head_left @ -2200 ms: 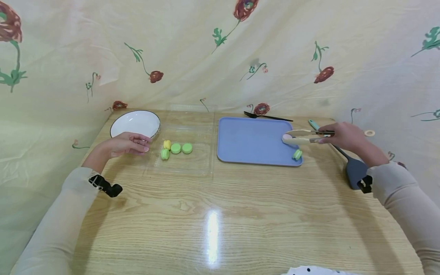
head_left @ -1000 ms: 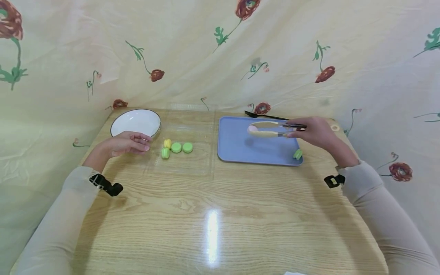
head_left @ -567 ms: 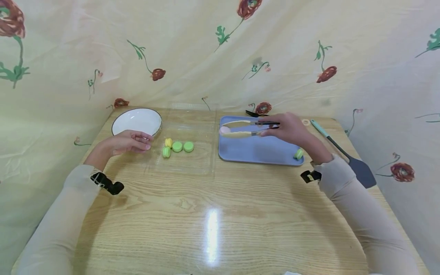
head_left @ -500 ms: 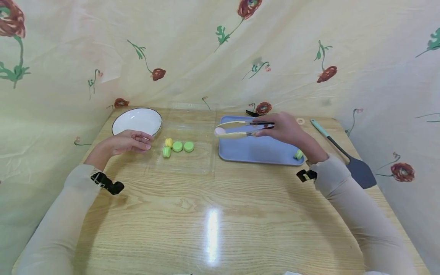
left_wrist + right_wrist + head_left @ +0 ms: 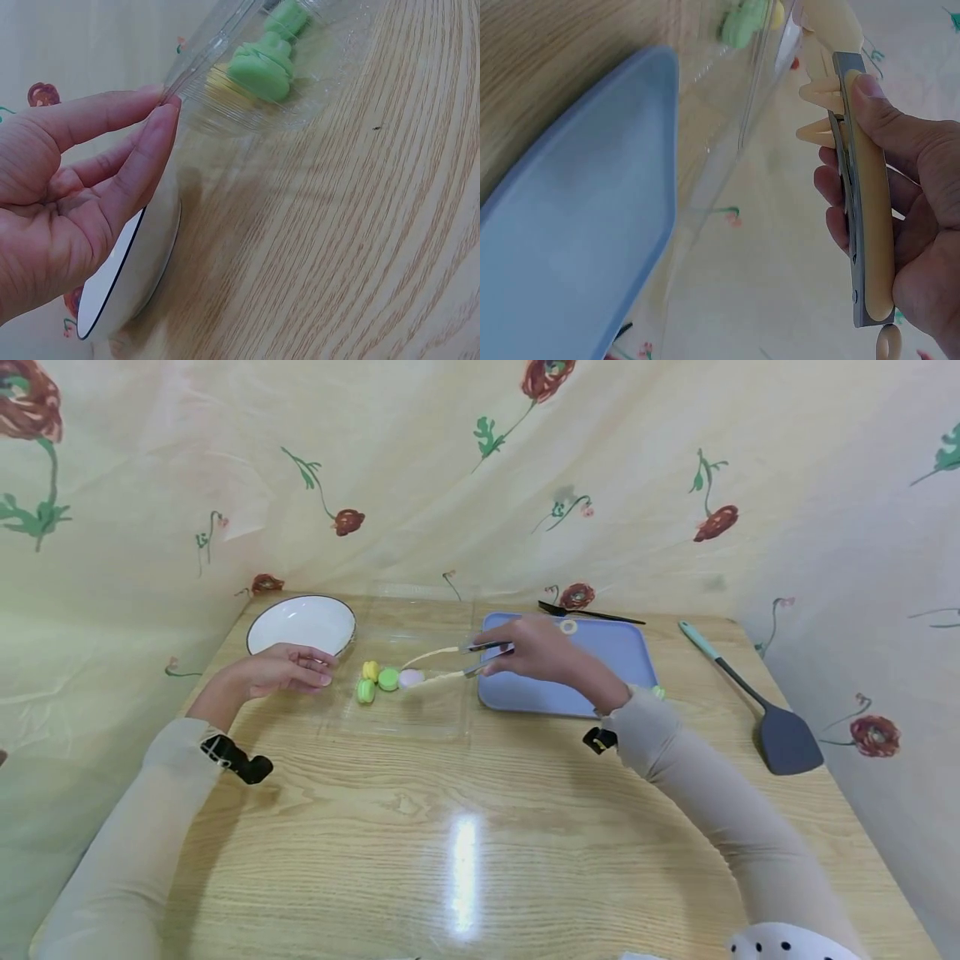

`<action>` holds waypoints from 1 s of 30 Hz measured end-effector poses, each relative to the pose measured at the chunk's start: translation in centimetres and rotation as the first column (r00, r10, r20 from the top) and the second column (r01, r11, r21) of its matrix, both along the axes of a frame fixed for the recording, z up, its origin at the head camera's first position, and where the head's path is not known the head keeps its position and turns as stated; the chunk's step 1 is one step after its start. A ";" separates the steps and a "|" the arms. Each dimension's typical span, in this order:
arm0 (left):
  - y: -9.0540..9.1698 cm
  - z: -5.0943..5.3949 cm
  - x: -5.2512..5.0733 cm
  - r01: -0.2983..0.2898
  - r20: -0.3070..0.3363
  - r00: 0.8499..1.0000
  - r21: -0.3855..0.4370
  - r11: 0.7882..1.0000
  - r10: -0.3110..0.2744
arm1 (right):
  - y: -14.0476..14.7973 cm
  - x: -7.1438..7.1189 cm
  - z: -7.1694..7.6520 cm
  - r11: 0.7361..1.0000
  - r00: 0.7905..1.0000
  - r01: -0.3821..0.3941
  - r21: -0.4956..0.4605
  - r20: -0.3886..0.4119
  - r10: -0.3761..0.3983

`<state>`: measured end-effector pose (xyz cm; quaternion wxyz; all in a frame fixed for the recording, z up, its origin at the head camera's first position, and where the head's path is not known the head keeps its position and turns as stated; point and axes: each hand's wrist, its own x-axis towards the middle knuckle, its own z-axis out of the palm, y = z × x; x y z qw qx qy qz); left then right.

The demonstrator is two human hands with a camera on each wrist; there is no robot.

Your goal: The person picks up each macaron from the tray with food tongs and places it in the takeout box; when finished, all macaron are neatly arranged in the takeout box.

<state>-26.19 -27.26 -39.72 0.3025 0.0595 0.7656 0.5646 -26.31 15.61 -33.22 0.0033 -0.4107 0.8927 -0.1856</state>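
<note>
Left hand (image 5: pixel 288 670) pinches the clear box (image 5: pixel 420 718); right hand (image 5: pixel 536 647) grips the tongs (image 5: pixel 874 217).
The pale purple cookie (image 5: pixel 411 678) might drop if the tongs tip.

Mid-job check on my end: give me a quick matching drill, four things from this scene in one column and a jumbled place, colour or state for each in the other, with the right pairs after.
Things:
1. bowl
2. tongs
3. spatula
4. lilac macaron

Places, colours, states:
A. between the tips of the tongs
B. held in the right hand
C. white, with a dark rim
D. lying to the right of the blue tray

Right pairs: 1-C, 2-B, 3-D, 4-A
</note>
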 end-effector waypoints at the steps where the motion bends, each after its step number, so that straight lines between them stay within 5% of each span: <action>1: 0.0 0.0 0.0 0.002 0.000 1.000 0.000 1.000 -0.002 | -0.5 0.0 -0.2 1.000 1.000 -0.003 0.017 0.002 0.003; 15: 0.2 0.2 0.1 -0.008 0.001 1.000 0.001 1.000 0.008 | -4.7 -0.5 -1.7 0.992 0.999 -0.037 0.120 0.023 0.035; 30: 0.1 0.1 0.0 -0.012 0.013 1.000 0.009 1.000 0.012 | -5.3 -0.4 -2.2 0.990 0.998 -0.023 0.137 0.060 0.015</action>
